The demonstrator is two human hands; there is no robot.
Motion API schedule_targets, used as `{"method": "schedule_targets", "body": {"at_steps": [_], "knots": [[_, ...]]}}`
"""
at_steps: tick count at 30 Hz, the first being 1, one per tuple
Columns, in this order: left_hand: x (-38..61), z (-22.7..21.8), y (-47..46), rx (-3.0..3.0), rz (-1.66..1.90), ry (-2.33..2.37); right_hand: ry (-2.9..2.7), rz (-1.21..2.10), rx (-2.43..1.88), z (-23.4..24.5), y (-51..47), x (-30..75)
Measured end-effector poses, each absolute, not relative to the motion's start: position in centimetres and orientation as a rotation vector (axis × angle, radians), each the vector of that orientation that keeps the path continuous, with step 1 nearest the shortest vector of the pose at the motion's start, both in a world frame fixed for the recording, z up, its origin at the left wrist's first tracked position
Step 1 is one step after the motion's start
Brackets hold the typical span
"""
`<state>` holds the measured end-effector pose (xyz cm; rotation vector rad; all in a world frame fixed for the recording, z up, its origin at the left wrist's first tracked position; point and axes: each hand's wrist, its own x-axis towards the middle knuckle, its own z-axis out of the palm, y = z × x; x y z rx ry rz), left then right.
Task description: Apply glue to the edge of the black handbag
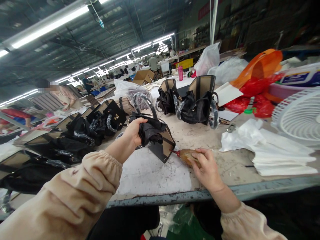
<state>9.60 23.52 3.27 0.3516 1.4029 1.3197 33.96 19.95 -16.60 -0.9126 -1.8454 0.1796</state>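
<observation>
My left hand is closed on the black cloth lining of a handbag. The bag is tilted on the table, its tan inner panel facing right and its plastic-wrapped handle arching up behind. In my right hand is a squeeze bottle of amber stuff, with a red nozzle. The nozzle tip is at the lower right edge of the bag's panel; whether it touches is too fine to tell. Under the bag lies a white sheet.
Several black handbags stand in a row at left; two more handbags are behind. At right are a white fan, crumpled white sheets and red plastic bags. The table's front edge runs below my hands. A person is at far left.
</observation>
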Motion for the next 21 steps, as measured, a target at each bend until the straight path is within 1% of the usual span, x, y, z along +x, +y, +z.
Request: {"method": "schedule_targets", "body": {"at_steps": [6, 16, 21], "knots": [[9.8, 3.3, 23.8, 0.35, 1.322, 1.399, -1.847, 0.317, -0.959, -16.7, 19.1, 33.4], [9.9, 3.2, 23.9, 0.385, 1.296, 1.408, -1.813, 0.158, -0.945, -16.4, 20.7, 34.1], [10.1, 3.1, 24.1, 0.386, 1.304, 1.41, -1.868, 0.146, -0.923, -16.4, 20.2, 34.4]]}}
